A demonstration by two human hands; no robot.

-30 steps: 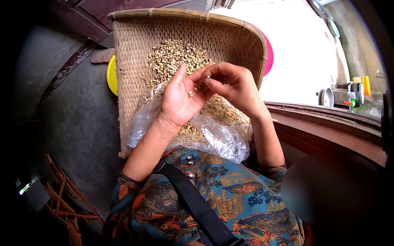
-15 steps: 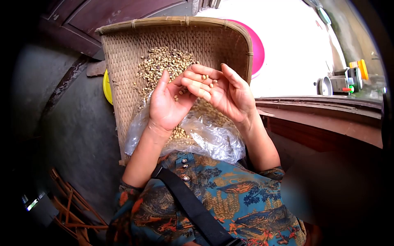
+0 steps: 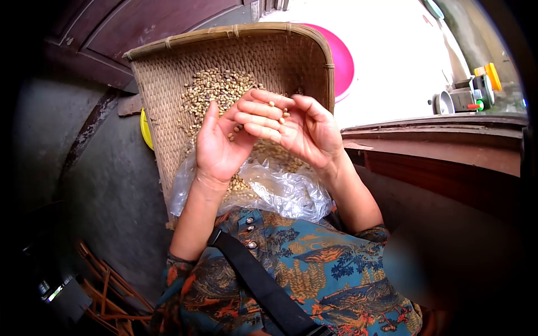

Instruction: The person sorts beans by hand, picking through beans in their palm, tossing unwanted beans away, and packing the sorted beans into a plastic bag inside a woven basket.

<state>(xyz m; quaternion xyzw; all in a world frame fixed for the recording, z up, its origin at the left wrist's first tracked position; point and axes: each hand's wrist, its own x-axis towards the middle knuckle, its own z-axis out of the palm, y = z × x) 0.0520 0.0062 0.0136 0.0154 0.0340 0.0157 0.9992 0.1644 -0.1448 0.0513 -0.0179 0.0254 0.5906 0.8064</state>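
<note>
Both hands are palm up over a woven basket (image 3: 155, 103), their fingers overlapping. My left hand (image 3: 223, 151) is open, thumb raised, with a few loose beans (image 3: 231, 136) resting near the base of its fingers. Across its fingertips lie the outstretched fingers of my right hand (image 3: 302, 131), also open, with a few beans (image 3: 284, 115) on them. A pile of pale and darker beans (image 3: 216, 87) spreads in the basket beyond the hands. Below the hands, a clear plastic bag (image 3: 286, 190) lies at the basket's near side, with more beans visible in and around it.
A pink round object (image 3: 342, 61) shows behind the basket's right side, a yellow one (image 3: 145, 130) at its left. A wooden ledge (image 3: 437, 147) runs along the right. Wooden slats (image 3: 106, 285) are at the lower left, and a dark red door (image 3: 106, 39) at the upper left.
My right hand has gone from pinching a bean over the left palm to lying open, palm up, with beans on its fingers. The basket has shifted left in view.
</note>
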